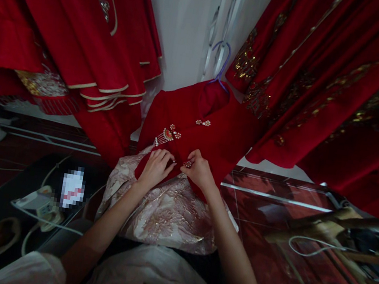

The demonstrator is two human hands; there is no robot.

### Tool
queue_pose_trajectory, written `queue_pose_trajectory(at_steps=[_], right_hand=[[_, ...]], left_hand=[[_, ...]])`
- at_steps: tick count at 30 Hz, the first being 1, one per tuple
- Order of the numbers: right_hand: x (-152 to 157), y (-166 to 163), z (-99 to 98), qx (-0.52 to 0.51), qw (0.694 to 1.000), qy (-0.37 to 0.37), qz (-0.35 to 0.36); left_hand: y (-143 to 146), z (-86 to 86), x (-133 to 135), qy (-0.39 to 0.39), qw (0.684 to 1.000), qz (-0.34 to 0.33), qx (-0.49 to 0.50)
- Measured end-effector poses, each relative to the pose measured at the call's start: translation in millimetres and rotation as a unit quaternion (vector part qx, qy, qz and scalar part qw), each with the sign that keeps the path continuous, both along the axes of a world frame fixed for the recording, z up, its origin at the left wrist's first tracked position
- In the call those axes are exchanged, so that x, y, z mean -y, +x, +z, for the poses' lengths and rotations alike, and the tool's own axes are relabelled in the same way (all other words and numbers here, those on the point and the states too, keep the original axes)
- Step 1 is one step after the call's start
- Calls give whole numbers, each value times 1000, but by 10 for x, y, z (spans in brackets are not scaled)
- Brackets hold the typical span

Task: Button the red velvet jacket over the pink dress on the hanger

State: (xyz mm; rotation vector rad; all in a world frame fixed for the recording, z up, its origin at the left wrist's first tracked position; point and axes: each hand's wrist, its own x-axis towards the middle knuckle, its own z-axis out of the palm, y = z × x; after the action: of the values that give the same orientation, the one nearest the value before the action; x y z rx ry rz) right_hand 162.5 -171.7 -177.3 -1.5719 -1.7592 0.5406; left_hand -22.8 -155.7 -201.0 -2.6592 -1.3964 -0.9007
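Both hands, left (156, 166) and right (198, 168), pinch the red jacket's (209, 126) front edge; racks crowd close.

No text, brand or number can be read anywhere. The one label-like thing, a white card (73, 188) on the floor at the left, is blurred out.
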Motion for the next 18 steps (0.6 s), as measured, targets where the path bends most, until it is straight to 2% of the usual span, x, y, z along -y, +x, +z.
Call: queue_pose_trajectory(at_steps=[6,9,13,18], right_hand=[[104,22,251,-150,985,-2,88],[121,-9,300,-184,978,13,101],[74,-67,185,-184,977,22,105],[-15,-157,-15,-190,976,18,102]], left_hand=[[78,18,23,-9,998,49,29],[105,18,38,-6,997,62,34],[104,15,40,-11,996,69,52],[58,15,-44,-45,986,84,137]])
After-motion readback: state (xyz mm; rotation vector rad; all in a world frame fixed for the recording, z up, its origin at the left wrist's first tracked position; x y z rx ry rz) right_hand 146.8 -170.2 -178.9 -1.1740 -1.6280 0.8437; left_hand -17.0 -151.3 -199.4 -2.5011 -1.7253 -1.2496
